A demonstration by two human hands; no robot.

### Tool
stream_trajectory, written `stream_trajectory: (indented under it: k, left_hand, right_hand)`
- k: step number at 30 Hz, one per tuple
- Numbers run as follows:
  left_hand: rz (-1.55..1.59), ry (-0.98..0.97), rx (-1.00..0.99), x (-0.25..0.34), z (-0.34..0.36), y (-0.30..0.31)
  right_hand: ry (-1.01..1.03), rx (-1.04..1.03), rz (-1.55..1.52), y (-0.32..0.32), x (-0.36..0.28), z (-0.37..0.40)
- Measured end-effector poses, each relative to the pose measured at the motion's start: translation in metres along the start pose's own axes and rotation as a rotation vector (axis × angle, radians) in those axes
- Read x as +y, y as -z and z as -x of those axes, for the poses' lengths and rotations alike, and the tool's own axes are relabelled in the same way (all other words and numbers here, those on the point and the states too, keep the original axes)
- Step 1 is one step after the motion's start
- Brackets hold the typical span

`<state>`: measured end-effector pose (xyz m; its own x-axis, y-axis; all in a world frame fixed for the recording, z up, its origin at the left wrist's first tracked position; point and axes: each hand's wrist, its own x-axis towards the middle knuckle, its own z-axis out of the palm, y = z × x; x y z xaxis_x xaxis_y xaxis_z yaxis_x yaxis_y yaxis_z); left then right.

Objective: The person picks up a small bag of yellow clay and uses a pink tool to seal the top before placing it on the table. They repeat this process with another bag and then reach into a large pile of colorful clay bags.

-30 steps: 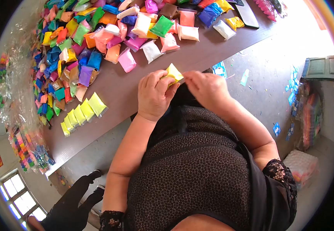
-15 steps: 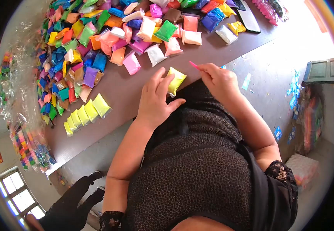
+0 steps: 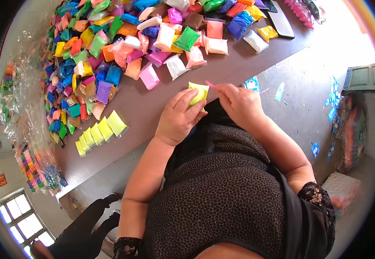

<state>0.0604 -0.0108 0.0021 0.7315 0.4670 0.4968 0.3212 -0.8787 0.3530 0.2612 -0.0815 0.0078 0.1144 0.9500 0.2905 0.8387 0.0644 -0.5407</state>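
So the left hand (image 3: 178, 120) is gripping one yellow packet (image 3: 199, 92) just above the middle of the frame, over the near edge of the bench (image 3: 153, 108). The right hand (image 3: 240, 103) is pinching a thin pink stick (image 3: 209, 84) with its tip sitting right at the packet's upper right corner, and I honestly can't tell if it's touching. My take on doing this bit well: I'm thinking the left fingers should be bracing the packet flat and firm so it isn't sliding around, while the stick is going in gently at the corner rather than stabbing through the film. Counting stuff: one packet in hand, one pink stick, and I'm seeing five in the row of yellow packets (image 3: 100, 133) lying at middle left, though a sixth could be hiding at the small end. The mixed heap (image 3: 96, 56) sprawling across the upper left is way past counting. One dark flat slab (image 3: 278, 20) is lying at upper right.
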Motion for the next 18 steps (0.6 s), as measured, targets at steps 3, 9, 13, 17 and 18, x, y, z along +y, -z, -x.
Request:
stream_trajectory:
  k: [3,9,13,17,18]
  left_hand:
    - [-0.023,-0.002,-0.003,0.001,-0.001,0.002]
    - [-0.049,-0.014,-0.028,0.001,-0.001,0.003]
    - [-0.074,-0.018,-0.015,0.001,0.0,0.001]
    - [-0.063,-0.02,-0.018,0.001,0.002,0.0]
    - [-0.076,-0.026,-0.029,0.0,0.003,0.0]
  right_hand:
    - [0.076,0.013,-0.003,0.002,-0.001,-0.003]
    - [0.133,-0.029,0.019,0.004,0.003,-0.005]
    - [-0.002,-0.104,0.127,0.003,0.007,-0.007]
    - [0.131,-0.105,0.1,0.006,-0.004,-0.004]
    - [0.187,0.005,0.005,0.0,-0.003,-0.003]
